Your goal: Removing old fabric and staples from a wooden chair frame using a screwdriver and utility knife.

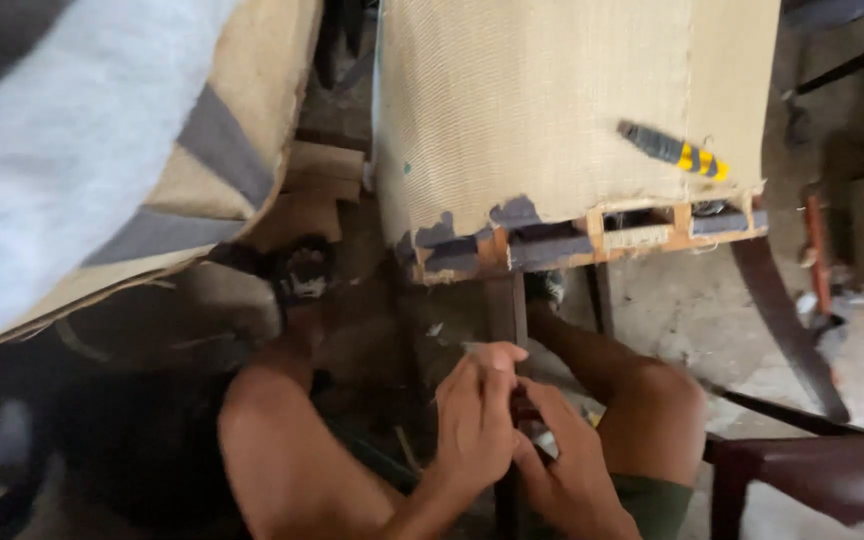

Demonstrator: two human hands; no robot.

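My left hand (477, 415) and my right hand (567, 465) are pressed together low in the view, between my knees. Both close around a small dark object (524, 410) with a pale part showing; what it is I cannot tell. Right behind the hands stands the dark wooden leg (505, 305) of a chair frame. Above it is the frame's burlap-covered panel (542, 110), with its wooden bottom rail (592, 240) exposed. A black and yellow knife-like tool (674, 150) lies on the burlap at the right.
A second burlap piece with grey webbing and a pale padded cover (102, 150) fills the upper left. A curved dark chair leg (782, 320) and a dark wooden stool (822, 475) are at the right. A dark sandal (297, 275) lies on the concrete floor (692, 310).
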